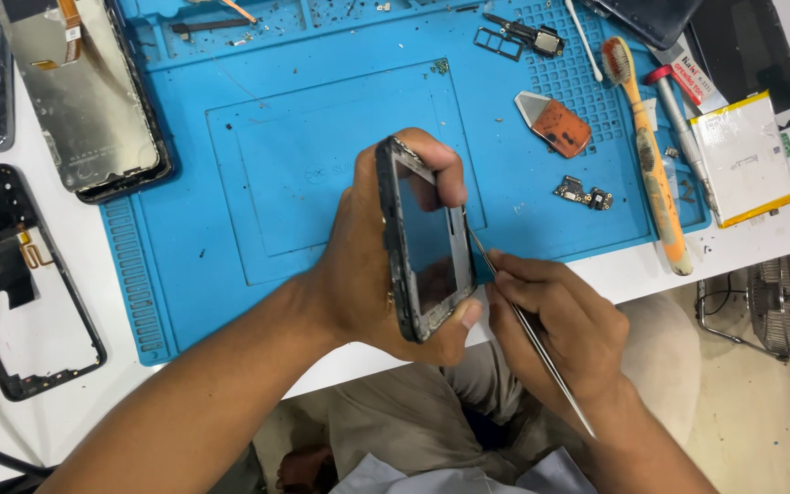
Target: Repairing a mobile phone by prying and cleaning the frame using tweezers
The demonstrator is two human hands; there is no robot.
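**Opened phone held on edge while thin tweezers work at its side**

Seen from above, the left hand [372,265] is closed around an opened phone body [424,242], held on edge above the near border of a blue work mat [230,137]. The fingers curl over the top end and the thumb props the bottom end, so the glossy dark face tilts toward the right. The right hand [560,320] is pinched together on slim metal tweezers [528,329], whose tips meet the phone's right edge.

The phone looks light, thin and rigid, but likely fragile: its frame is chipped and rough along the rim, and the flat face would be slick. The ends and long edges seem the safest places to grip (as the left hand does now), keeping pressure off the face.

The middle of the mat is open. To the right lie an orange-handled brush [656,174], a small circuit part [583,194], an orange pry tool [555,123] and a flat battery pack [742,157]. To the left, on the white table [57,402], sit a bare phone frame [11,284] and a detached screen panel [84,101]. The table's front edge lies just below the hands.
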